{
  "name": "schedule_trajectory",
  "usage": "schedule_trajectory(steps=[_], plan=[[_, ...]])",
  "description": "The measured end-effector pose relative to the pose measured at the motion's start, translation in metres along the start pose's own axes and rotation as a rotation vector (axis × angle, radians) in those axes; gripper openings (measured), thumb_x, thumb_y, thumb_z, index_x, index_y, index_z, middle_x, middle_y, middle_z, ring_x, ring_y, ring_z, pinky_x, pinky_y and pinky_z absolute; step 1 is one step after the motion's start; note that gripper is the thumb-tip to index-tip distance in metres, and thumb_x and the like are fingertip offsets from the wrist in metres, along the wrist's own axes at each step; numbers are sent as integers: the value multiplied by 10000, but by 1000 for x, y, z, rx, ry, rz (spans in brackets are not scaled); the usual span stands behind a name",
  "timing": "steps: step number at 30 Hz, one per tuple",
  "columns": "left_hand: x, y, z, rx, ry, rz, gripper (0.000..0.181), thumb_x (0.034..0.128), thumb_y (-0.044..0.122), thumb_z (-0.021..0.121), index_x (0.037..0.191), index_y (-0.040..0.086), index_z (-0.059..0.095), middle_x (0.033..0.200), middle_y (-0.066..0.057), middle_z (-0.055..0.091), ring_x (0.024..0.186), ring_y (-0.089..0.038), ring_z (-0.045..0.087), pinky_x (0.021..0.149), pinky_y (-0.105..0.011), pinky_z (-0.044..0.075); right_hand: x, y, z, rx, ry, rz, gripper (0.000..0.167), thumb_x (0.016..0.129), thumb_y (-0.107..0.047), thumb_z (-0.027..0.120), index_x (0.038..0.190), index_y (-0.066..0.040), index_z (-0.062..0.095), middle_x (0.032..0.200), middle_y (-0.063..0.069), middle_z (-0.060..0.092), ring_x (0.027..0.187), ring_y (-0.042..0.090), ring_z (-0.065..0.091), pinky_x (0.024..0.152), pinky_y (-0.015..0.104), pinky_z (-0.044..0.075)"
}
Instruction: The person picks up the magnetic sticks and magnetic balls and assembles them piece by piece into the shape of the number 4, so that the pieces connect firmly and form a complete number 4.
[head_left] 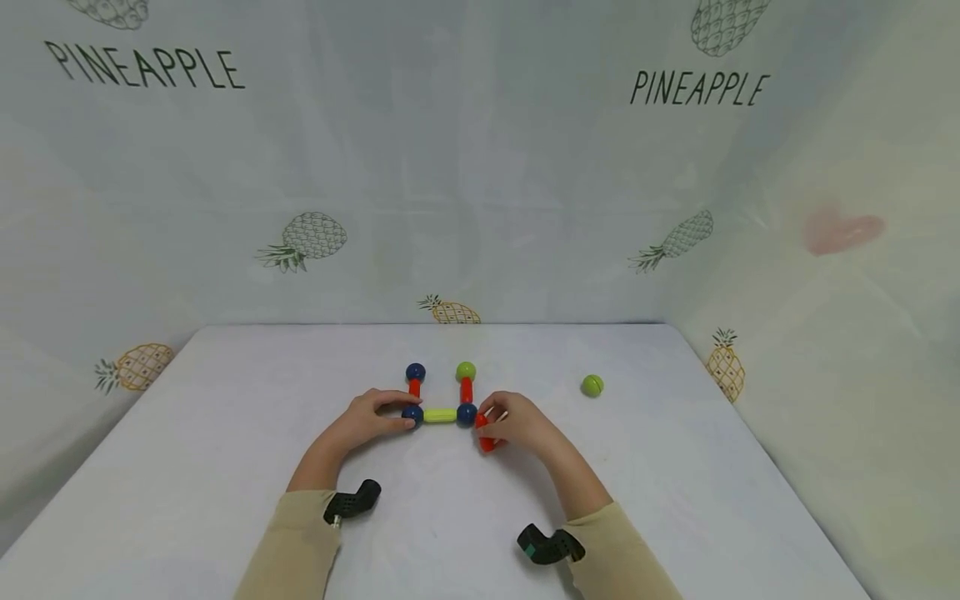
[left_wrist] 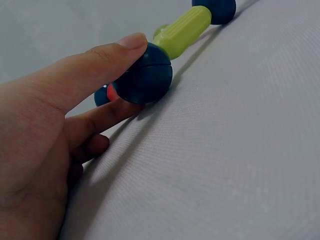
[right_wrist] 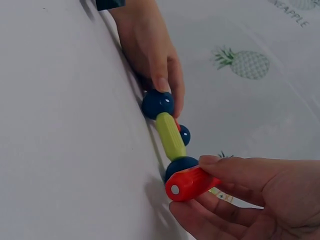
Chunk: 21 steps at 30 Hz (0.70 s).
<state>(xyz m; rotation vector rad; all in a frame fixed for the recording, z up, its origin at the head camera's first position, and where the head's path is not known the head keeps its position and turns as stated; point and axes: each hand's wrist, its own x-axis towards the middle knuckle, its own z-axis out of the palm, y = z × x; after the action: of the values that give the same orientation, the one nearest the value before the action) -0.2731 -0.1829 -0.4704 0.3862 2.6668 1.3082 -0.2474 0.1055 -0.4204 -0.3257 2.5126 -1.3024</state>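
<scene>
A flat frame of magnetic rods and balls lies on the white table. Its yellow-green rod (head_left: pixel 440 415) joins a left blue ball (left_wrist: pixel 145 77) and a right blue ball (head_left: pixel 467 414). From these, two red rods (head_left: pixel 467 390) run away to another blue ball (head_left: pixel 416 372) and a green ball (head_left: pixel 466 371). My left hand (head_left: pixel 372 417) pinches the left blue ball between thumb and fingers. In my right hand (head_left: pixel 517 422) a loose red rod (right_wrist: pixel 191 184) is gripped beside the right blue ball, a silvery disc on its end. Whether rod and ball touch, I cannot tell.
A separate green ball (head_left: pixel 592 385) lies on the table (head_left: pixel 675 467) to the right of the frame. Behind the table hangs a pale cloth (head_left: pixel 480 167) printed with pineapples. Black wrist cameras (head_left: pixel 551 546) sit at both sleeves.
</scene>
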Motion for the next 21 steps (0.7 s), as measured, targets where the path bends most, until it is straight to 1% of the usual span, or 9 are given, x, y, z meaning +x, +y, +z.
schedule_trajectory(steps=[3, 10, 14, 17, 21], plan=[[0, 0, 0, -16, 2, 0, 366, 816, 374, 790, 1161, 282, 711, 1295, -35, 571, 1264, -303, 417, 1046, -610, 274, 0, 0, 4, -4, -4, -2, 199, 839, -85, 754, 1007, -56, 650, 837, 49, 589, 661, 173, 571, 600, 284, 503], [1, 2, 1, -16, 16, 5, 344, 812, 348, 798, 1134, 254, 719, 1262, -41, 599, 1263, -319, 444, 1053, -609, 278, 3, 1, 12, -15, -1, 7, 214, 833, -121, 773, 1001, -57, 656, 803, 40, 597, 634, 161, 569, 589, 272, 489], [1, 2, 2, -20, 15, -12, 341, 815, 353, 795, 1134, 260, 719, 1271, -40, 590, 1269, -316, 437, 1052, -611, 281, 3, 0, 16, -17, 5, -6, 222, 825, -129, 784, 988, -62, 649, 782, 30, 597, 608, 148, 563, 575, 268, 471], [1, 1, 2, -15, 15, -26, 345, 818, 366, 790, 1140, 267, 718, 1286, -46, 573, 1271, -317, 429, 1047, -614, 286, 3, -1, 19, -27, 15, -6, 223, 821, -138, 790, 974, -70, 642, 777, 26, 590, 618, 149, 550, 574, 270, 458], [1, 1, 2, -13, 15, -25, 346, 820, 364, 789, 1144, 266, 717, 1286, -53, 574, 1268, -316, 433, 1047, -611, 289, 3, -3, 22, -43, 33, -1, 226, 817, -152, 797, 955, -79, 633, 773, 24, 578, 639, 156, 535, 571, 269, 447]])
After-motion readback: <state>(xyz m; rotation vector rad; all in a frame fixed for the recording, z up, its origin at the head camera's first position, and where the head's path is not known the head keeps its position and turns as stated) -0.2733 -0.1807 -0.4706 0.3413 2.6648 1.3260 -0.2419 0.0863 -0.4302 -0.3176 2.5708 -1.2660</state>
